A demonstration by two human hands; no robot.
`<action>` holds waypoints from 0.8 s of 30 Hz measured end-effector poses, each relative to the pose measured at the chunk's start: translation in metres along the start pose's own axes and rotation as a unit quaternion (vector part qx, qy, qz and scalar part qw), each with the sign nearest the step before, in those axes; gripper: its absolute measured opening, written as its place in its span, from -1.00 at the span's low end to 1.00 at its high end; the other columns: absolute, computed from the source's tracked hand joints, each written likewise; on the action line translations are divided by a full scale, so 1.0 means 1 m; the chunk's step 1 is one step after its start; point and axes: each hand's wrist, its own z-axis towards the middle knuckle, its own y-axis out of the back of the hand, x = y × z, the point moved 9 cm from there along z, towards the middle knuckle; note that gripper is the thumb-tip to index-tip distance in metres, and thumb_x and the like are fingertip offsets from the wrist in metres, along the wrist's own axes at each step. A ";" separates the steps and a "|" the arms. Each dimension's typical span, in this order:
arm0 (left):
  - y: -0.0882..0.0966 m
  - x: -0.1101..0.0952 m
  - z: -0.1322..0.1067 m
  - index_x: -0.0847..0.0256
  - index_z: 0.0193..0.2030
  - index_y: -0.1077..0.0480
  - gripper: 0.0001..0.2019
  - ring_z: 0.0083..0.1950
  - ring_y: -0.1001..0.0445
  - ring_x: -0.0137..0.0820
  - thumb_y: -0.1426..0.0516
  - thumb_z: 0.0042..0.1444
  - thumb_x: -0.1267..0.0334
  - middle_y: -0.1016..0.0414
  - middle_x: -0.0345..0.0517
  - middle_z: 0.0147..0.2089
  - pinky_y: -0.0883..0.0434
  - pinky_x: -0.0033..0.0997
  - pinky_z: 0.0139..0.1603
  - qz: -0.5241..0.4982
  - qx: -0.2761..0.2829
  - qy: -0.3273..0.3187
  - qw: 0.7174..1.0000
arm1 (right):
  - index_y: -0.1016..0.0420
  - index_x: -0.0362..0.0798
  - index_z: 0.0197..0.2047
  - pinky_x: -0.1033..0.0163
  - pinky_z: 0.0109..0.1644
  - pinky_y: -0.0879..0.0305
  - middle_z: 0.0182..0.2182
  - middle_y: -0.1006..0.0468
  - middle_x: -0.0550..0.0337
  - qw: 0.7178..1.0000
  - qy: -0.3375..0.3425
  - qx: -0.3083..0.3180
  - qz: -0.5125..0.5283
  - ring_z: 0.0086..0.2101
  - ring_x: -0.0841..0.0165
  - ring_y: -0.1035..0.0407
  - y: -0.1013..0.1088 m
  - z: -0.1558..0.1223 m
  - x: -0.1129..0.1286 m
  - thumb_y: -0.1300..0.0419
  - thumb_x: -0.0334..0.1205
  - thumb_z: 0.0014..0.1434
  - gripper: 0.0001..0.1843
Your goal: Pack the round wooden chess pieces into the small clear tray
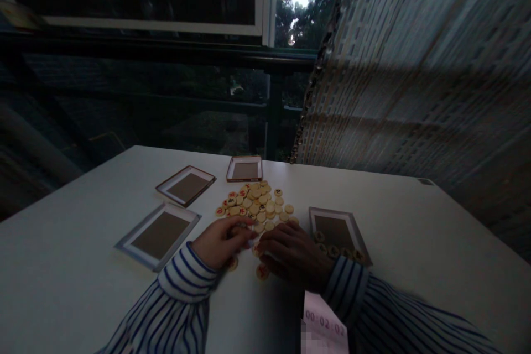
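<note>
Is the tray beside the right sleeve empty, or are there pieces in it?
Not empty: at least four round pieces lie inside the tray, toward its near side.

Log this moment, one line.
left grip, right grip: near edge of disc pile | hold: unclear | rightmost tray: discs inside

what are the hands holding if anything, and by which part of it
It cannot be told: the left hand and right hand are close together by the round pieces, but any grip is hidden.
</note>
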 end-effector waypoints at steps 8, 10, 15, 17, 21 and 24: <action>0.086 -0.015 -0.014 0.30 -0.28 -0.38 -0.62 -0.31 -0.46 -0.32 -0.13 -0.19 0.06 -0.51 -0.06 -0.36 -0.38 -0.37 -0.28 0.048 -0.309 -0.023 0.950 | -0.33 -0.06 -0.24 0.24 -0.18 0.01 -0.28 -0.44 0.16 1.000 -0.010 0.011 -0.018 -0.28 0.42 -0.22 -0.004 0.000 -0.004 0.03 -0.25 0.18 -0.84; 0.098 -0.014 -0.018 0.32 -0.25 -0.38 -0.59 -0.32 -0.45 -0.30 -0.11 -0.18 0.04 -0.50 -0.02 -0.34 -0.38 -0.34 -0.28 0.076 -0.339 -0.017 0.937 | -0.34 -0.06 -0.23 0.23 -0.17 0.01 -0.27 -0.45 0.16 1.000 -0.011 0.019 -0.016 -0.26 0.41 -0.22 -0.005 0.001 -0.004 0.04 -0.24 0.18 -0.83; 0.105 -0.010 -0.018 0.29 -0.20 -0.37 -0.59 -0.25 -0.44 -0.27 -0.06 -0.12 0.03 -0.49 -0.01 -0.29 -0.36 -0.34 -0.26 0.174 -0.343 -0.011 0.923 | -0.34 -0.02 -0.18 0.22 -0.16 0.01 -0.24 -0.46 0.17 0.999 -0.014 0.050 -0.004 -0.24 0.39 -0.21 -0.010 0.001 -0.005 0.06 -0.23 0.20 -0.80; 0.102 -0.009 -0.015 0.28 -0.21 -0.38 -0.60 -0.24 -0.44 -0.28 -0.05 -0.10 0.03 -0.49 -0.03 -0.29 -0.37 -0.36 -0.25 0.214 -0.331 -0.015 0.919 | -0.34 -0.01 -0.17 0.21 -0.16 0.01 -0.25 -0.46 0.17 0.998 -0.016 0.062 -0.002 -0.23 0.38 -0.21 -0.012 0.001 -0.006 0.04 -0.23 0.19 -0.81; 0.098 -0.004 -0.010 0.25 -0.20 -0.37 -0.62 -0.26 -0.45 -0.30 -0.01 -0.06 0.03 -0.49 -0.05 -0.29 -0.37 -0.37 -0.26 0.260 -0.313 -0.021 0.913 | -0.35 0.01 -0.17 0.20 -0.15 0.02 -0.23 -0.47 0.18 0.997 -0.012 0.070 -0.005 -0.22 0.37 -0.21 -0.015 0.001 -0.006 0.02 -0.23 0.18 -0.81; 0.097 0.001 -0.008 0.23 -0.19 -0.38 -0.63 -0.29 -0.45 -0.31 0.00 -0.05 0.04 -0.50 -0.06 -0.30 -0.37 -0.39 -0.29 0.278 -0.305 -0.019 0.911 | -0.34 0.01 -0.15 0.19 -0.15 0.02 -0.21 -0.46 0.20 0.997 -0.006 0.074 -0.007 -0.21 0.37 -0.20 -0.016 0.001 -0.006 0.03 -0.23 0.19 -0.81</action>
